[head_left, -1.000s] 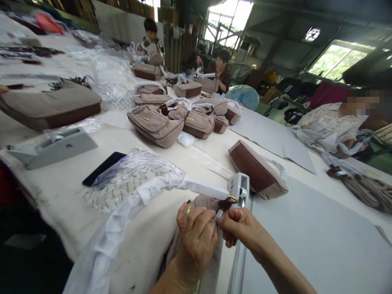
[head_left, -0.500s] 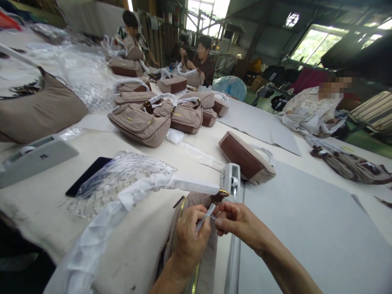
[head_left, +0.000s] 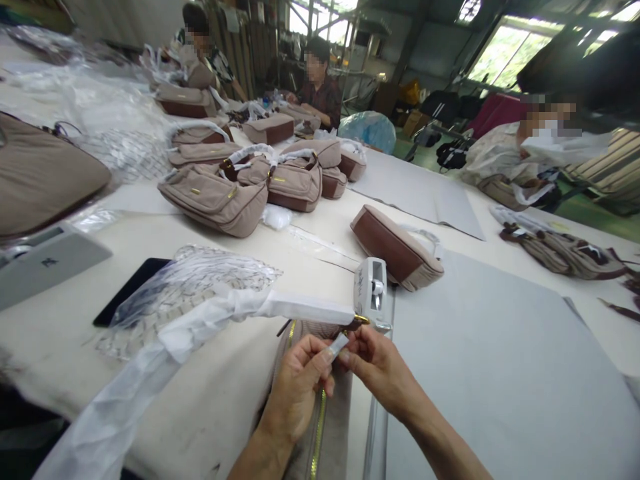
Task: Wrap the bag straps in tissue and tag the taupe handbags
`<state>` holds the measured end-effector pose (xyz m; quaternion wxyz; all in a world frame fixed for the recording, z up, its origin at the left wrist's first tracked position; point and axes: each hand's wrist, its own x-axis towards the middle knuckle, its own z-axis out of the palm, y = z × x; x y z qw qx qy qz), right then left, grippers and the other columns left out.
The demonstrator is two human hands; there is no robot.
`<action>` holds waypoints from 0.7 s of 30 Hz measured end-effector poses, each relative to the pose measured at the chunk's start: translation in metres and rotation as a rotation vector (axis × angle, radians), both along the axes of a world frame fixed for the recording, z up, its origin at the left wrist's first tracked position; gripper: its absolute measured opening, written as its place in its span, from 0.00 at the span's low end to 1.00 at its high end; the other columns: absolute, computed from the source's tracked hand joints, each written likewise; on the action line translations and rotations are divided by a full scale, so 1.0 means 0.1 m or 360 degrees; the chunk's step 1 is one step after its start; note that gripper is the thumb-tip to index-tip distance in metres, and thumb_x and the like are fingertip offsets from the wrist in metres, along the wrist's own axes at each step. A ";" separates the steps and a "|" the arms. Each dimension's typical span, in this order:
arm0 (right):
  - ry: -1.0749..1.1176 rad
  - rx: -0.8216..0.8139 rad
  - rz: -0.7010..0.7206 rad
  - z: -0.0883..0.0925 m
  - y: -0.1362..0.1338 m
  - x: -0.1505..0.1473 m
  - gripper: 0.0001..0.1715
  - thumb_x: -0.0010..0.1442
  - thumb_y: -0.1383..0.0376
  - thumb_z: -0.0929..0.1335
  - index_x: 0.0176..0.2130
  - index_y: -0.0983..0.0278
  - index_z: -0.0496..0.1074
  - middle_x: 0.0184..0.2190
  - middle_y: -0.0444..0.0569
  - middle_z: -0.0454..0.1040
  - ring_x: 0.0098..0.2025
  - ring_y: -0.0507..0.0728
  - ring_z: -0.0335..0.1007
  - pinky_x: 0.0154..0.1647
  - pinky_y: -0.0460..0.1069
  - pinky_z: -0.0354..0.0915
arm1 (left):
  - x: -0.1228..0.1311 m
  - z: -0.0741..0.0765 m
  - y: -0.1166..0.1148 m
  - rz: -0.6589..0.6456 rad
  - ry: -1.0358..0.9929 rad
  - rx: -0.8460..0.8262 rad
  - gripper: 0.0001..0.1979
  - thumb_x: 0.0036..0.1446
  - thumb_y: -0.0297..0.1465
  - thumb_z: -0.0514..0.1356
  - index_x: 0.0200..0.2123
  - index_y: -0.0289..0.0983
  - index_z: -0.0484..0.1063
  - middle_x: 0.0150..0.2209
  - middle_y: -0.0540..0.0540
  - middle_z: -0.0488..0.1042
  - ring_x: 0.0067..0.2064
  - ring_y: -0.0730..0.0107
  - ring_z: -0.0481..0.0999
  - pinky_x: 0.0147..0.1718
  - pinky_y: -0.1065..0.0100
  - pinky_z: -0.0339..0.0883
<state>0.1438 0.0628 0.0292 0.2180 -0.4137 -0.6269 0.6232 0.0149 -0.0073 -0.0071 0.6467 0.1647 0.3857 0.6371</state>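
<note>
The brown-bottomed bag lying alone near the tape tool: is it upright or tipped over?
Tipped over. The bag lies on its side on the table, brown base facing the camera.

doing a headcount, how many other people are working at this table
3: one person at the far left end, a second person beside them at the far end, a third person on the right side. More may be out of view.

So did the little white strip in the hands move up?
Yes. The small strip now sits higher, between both hands' fingertips and closer to the white tape dispenser; earlier it was tucked lower, over the bag.
</note>
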 end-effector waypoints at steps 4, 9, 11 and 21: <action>-0.0198 0.0305 -0.0167 -0.09 -0.10 -0.03 0.10 0.57 0.61 0.67 0.29 0.62 0.62 0.24 0.41 0.66 0.28 0.52 0.63 0.30 0.46 0.59 | 0.00 0.05 -0.01 0.0017 -0.0133 -0.0194 0.13 0.47 0.36 0.67 0.26 0.34 0.68 0.21 0.54 0.63 0.23 0.80 0.60 0.19 0.79 0.59; -0.0094 0.0364 -0.0223 -0.19 -0.13 -0.08 0.09 0.58 0.60 0.68 0.33 0.62 0.65 0.27 0.42 0.69 0.30 0.52 0.66 0.33 0.46 0.60 | 0.00 0.10 -0.06 0.0032 -0.0025 -0.0286 0.14 0.46 0.38 0.67 0.29 0.33 0.73 0.37 0.45 0.70 0.30 0.77 0.65 0.14 0.80 0.57; -0.0012 0.0362 -0.0236 -0.23 -0.14 -0.11 0.09 0.57 0.60 0.68 0.33 0.62 0.65 0.27 0.43 0.70 0.30 0.52 0.67 0.33 0.46 0.61 | 0.00 0.10 -0.07 0.0031 -0.0081 -0.0297 0.14 0.46 0.38 0.67 0.30 0.32 0.74 0.41 0.43 0.70 0.31 0.76 0.66 0.14 0.80 0.58; -0.0013 0.0313 -0.0414 -0.28 -0.22 -0.15 0.12 0.54 0.57 0.70 0.27 0.63 0.72 0.29 0.47 0.71 0.35 0.55 0.67 0.38 0.48 0.62 | 0.07 0.08 -0.06 0.0130 -0.0197 -0.0250 0.18 0.43 0.39 0.69 0.33 0.31 0.75 0.31 0.45 0.70 0.29 0.75 0.66 0.16 0.80 0.61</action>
